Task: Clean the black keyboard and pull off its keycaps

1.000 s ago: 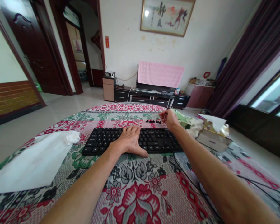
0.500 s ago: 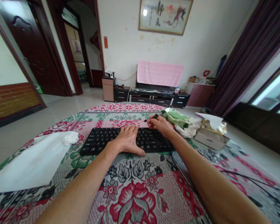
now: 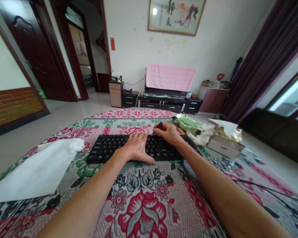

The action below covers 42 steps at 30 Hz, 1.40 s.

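Observation:
A black keyboard (image 3: 109,147) lies across a floral-cloth table (image 3: 144,205). My left hand (image 3: 136,147) rests flat on its middle keys, fingers stretched out and thumb spread toward me. My right hand (image 3: 167,134) hovers over the keyboard's right part, fingers pinched on a small black keycap (image 3: 159,125) held at the keyboard's far edge.
A white sheet with a crumpled tissue (image 3: 74,145) lies at the left. Green packaging (image 3: 188,124), tissues and a flat box (image 3: 222,145) sit to the right. A black cable (image 3: 270,191) runs across the right side. A TV stand (image 3: 164,102) stands beyond.
My right hand has come back from the loose keycaps behind the keyboard, moving left and nearer with a keycap pinched in it. My left hand has stayed on the keys.

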Tool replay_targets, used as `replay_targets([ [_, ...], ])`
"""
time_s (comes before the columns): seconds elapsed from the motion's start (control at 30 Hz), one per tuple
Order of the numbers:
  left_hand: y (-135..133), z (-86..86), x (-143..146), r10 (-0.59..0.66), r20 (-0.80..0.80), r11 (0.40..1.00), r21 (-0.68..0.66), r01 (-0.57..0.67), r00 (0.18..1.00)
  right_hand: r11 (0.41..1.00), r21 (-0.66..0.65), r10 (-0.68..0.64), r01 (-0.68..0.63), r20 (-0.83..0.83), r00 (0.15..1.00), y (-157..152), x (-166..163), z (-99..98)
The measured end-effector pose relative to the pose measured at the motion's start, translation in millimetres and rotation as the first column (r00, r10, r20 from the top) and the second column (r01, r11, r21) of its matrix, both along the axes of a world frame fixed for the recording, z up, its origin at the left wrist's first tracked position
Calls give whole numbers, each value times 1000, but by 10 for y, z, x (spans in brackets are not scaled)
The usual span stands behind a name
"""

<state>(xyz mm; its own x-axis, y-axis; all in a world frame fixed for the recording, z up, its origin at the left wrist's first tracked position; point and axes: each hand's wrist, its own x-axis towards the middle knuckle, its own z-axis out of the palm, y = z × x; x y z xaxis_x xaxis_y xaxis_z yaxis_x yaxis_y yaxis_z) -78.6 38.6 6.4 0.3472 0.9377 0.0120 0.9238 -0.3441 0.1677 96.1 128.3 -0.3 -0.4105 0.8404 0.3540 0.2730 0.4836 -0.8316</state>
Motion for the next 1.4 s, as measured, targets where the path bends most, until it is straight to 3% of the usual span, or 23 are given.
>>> replay_targets([
  [0.27, -4, 2, 3, 7, -6, 1000, 0, -7, 1000, 976, 212, -82, 42, 185, 979, -60, -23, 34],
  [0.43, -9, 4, 4, 2, 6, 1000, -1, -2, 1000, 943, 332, -97, 22, 212, 972, -43, -47, 35],
  [0.77, 1, -8, -4, 10, -2, 1000, 2, -10, 1000, 961, 263, -125, 78, 165, 978, 30, -81, -2],
  [1.07, 4, -16, -3, 4, 10, 1000, -8, -4, 1000, 993, 65, -103, 100, 46, 994, 133, -98, -28],
  [1.23, 15, -29, -7, 1, 7, 1000, 6, -1, 1000, 987, 123, -110, 102, 61, 992, 130, -89, -57],
  [1.4, 19, -35, -4, 6, -12, 1000, 18, -6, 1000, 992, 42, -117, 119, -37, 992, 145, -73, -38],
])
